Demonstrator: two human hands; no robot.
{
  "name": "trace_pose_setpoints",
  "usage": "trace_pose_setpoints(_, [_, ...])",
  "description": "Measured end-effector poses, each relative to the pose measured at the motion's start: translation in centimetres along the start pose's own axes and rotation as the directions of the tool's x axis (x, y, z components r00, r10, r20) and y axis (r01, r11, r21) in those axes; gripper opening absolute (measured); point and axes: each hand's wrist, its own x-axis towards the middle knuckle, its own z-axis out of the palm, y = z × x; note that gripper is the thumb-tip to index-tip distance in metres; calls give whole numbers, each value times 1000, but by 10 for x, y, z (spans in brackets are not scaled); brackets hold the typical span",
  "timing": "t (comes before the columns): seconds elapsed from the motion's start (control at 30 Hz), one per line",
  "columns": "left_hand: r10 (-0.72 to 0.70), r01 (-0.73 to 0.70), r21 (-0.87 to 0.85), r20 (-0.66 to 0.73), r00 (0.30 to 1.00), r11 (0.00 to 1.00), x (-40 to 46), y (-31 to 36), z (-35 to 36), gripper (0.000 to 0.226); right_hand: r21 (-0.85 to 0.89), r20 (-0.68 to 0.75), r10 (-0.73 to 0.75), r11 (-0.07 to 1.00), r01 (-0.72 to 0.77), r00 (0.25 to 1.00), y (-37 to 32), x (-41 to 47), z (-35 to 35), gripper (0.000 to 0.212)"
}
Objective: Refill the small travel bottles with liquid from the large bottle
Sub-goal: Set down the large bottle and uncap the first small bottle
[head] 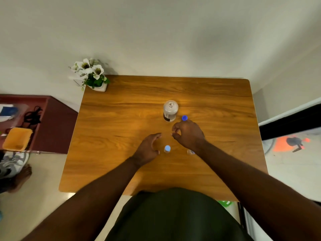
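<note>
Large bottle [170, 110] upright mid-table [107, 153], toward far edge; likely heavy, slick, so grip around body. Capped travel bottle [167, 149] nearer front: light, tippy. Left hand [147, 150] fingers spread beside it. Right hand [188, 134] fingers curled; whether pinching anything unclear.

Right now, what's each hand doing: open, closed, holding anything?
Left hand: open, fingers loosely curved, holding nothing, beside a small capped bottle.
Right hand: fingers curled, nothing visibly held; cannot tell for sure.
</note>
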Motion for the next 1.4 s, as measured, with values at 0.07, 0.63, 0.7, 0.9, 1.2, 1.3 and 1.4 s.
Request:
trace_pose_setpoints(0.07, [28, -29, 30, 37, 999, 999, 0, 0, 9, 79, -43, 29, -68, 997, 69, 997, -13, -5, 3, 23])
trace_pose_setpoints(0.63, [-20, -2, -187, -116, 993, 982, 9, 31, 11, 29, -99, 140, -88, 990, 102, 986, -37, -20, -10, 23])
trace_pose_setpoints(0.7, [19, -54, -206, -169, 985, 977, 13, 41, -3, 27, -48, 69, -113, 992, 117, 991, -41, -15, -30, 24])
trace_pose_setpoints(0.9, [154, -236, -222, -334, 930, 946, 28, 102, -58, 22, 20, -130, -194, 980, 198, 972, -64, 5, -104, 23])
trace_pose_setpoints(1.2, [359, -522, -287, -465, 809, 803, 28, 273, -169, 14, 94, -504, -226, 945, 314, 833, -116, 30, -278, 10])
trace_pose_setpoints(1.3, [410, -584, -283, -488, 771, 761, 24, 328, -205, 11, 108, -580, -236, 927, 360, 780, -136, 32, -337, 14])
trace_pose_setpoints(1.4, [464, -639, -308, -480, 744, 705, 18, 375, -234, 11, 121, -636, -223, 917, 381, 738, -154, 30, -387, 21])
